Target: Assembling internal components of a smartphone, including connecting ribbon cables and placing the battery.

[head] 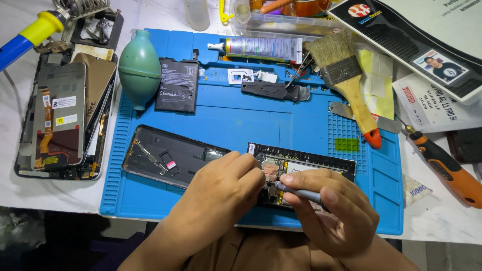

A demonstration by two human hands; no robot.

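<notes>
An opened phone (321,161) with its insides bare lies on the blue repair mat (241,118), near the front edge. My left hand (226,188) rests on the phone's left end, fingers curled and pressing down on it. My right hand (329,208) grips a slim grey screwdriver (296,192), its tip at the small parts beside the circuit board. A dark phone back cover (165,156) lies just left of my left hand.
On the mat lie a black battery (176,85), a green air blower (139,68), a glue tube (261,48), a black tool (273,91) and a paintbrush (349,80). Stacked phone screens (63,115) sit at left. An orange rotary tool (447,170) lies at right.
</notes>
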